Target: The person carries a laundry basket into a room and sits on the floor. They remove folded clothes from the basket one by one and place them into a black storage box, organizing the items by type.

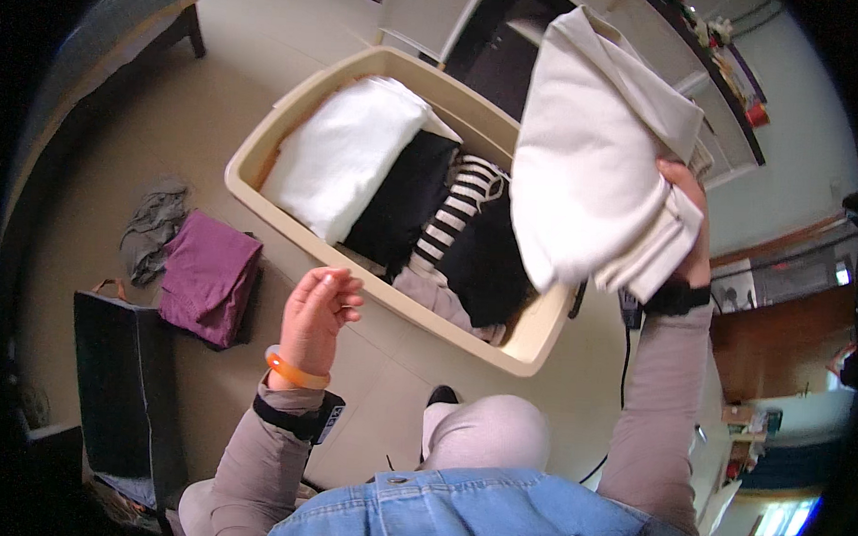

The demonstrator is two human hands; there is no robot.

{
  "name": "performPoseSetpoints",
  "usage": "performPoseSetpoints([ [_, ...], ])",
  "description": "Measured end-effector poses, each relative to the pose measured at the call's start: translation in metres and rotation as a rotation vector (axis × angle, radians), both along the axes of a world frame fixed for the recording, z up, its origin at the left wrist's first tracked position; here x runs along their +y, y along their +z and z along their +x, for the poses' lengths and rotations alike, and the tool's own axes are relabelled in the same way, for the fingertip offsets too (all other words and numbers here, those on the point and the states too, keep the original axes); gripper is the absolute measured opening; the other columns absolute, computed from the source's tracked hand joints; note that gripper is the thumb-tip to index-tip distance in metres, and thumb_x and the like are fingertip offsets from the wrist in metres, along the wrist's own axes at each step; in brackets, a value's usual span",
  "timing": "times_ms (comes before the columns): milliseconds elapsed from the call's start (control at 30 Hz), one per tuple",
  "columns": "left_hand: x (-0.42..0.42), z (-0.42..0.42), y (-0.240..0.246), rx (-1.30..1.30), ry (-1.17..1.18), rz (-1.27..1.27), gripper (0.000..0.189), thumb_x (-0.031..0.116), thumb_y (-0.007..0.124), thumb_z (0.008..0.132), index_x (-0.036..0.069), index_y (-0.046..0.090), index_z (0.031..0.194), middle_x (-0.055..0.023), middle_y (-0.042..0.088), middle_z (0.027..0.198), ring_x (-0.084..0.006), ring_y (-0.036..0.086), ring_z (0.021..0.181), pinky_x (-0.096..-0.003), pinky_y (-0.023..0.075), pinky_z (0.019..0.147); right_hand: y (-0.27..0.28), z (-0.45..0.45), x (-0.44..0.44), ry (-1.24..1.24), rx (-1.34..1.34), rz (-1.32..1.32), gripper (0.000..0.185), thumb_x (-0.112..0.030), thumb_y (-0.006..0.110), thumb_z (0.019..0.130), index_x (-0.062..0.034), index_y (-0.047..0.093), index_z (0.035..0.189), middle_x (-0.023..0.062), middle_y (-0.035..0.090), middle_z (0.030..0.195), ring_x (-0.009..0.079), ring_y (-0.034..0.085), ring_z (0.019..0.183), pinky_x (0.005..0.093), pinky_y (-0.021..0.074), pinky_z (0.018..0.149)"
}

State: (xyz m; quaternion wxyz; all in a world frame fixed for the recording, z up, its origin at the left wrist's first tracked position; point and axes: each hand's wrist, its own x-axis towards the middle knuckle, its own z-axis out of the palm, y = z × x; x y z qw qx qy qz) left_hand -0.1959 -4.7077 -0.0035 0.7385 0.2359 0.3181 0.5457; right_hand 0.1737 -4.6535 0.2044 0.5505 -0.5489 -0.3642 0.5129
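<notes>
My right hand [689, 199] grips a folded off-white cloth [592, 153], held up over the right end of a beige plastic tub [427, 323]. The cloth hides part of the tub's rim. Fingers loosely curled, my left hand [322, 314] hovers just outside the tub's near left rim with nothing in it. Inside the tub lie a folded white cloth [348, 152], a black cloth [407, 196], a black-and-white striped cloth [455, 216], another black cloth [489, 259] and a light greyish cloth [435, 293].
On the tiled floor at left are a folded purple garment [209, 278], a crumpled grey cloth [154, 233] and a dark fabric box [116, 392] with a handle. A cabinet [430, 20] stands behind the tub. A black cable [625, 367] runs beside my right forearm.
</notes>
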Motion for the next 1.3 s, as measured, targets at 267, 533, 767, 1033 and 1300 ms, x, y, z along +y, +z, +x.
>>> performPoseSetpoints([
  [267, -0.003, -0.03, 0.028, -0.254, 0.09, 0.244, 0.076, 0.061, 0.045, 0.088, 0.004, 0.038, 0.138, -0.012, 0.049, 0.134, -0.0235, 0.052, 0.116, -0.0381, 0.044, 0.096, -0.054, -0.086, -0.011, 0.386, 0.064, -0.15, 0.032, -0.02, 0.055, 0.082, 0.0007, 0.059, 0.106, 0.0109, 0.063, 0.094, 0.0177, 0.061, 0.085, 0.0292, 0.0488, 0.08],
  [533, -0.077, -0.106, 0.04, -0.103, -0.182, -0.048, 0.073, 0.017, 0.075, 0.073, 0.006, 0.041, 0.137, -0.0133, 0.056, 0.124, -0.0239, 0.058, 0.109, -0.0393, 0.0468, 0.095, -0.104, -0.188, -0.053, 0.631, 0.259, -0.532, 0.041, -0.023, 0.051, 0.082, 0.0027, 0.056, 0.114, 0.0163, 0.067, 0.102, 0.0255, 0.066, 0.089, 0.0345, 0.051, 0.087],
  [767, -0.11, -0.159, 0.098, 0.183, -0.193, -0.2, 0.064, 0.004, 0.069, 0.075, 0.004, 0.042, 0.134, -0.0134, 0.059, 0.117, -0.0218, 0.062, 0.1, -0.0355, 0.0526, 0.086, -0.11, -0.239, -0.088, 0.751, 0.552, -0.698, 0.052, -0.026, 0.057, 0.085, 0.003, 0.047, 0.126, 0.0171, 0.063, 0.111, 0.0244, 0.064, 0.096, 0.0348, 0.0524, 0.087],
  [1033, -0.177, -0.234, 0.114, 0.436, -0.047, -0.555, 0.057, 0.001, 0.065, 0.077, 0.0, 0.044, 0.13, -0.0162, 0.06, 0.114, -0.0241, 0.064, 0.096, -0.0371, 0.0538, 0.085, -0.182, -0.3, -0.108, 1.127, 0.118, -0.728, 0.078, -0.016, 0.067, 0.084, -0.0007, 0.02, 0.144, 0.0098, 0.062, 0.105, 0.0163, 0.06, 0.097, 0.0295, 0.0508, 0.081],
  [1300, -0.176, -0.278, 0.085, 0.648, 0.262, -0.527, 0.045, 0.003, 0.063, 0.073, -0.004, 0.052, 0.115, -0.0143, 0.063, 0.1, -0.0245, 0.064, 0.086, -0.0377, 0.0539, 0.079, -0.181, -0.289, -0.094, 1.105, 0.054, -0.638, 0.066, -0.017, 0.06, 0.09, -0.0022, 0.023, 0.143, 0.0111, 0.063, 0.103, 0.0157, 0.063, 0.092, 0.0282, 0.0536, 0.077],
])
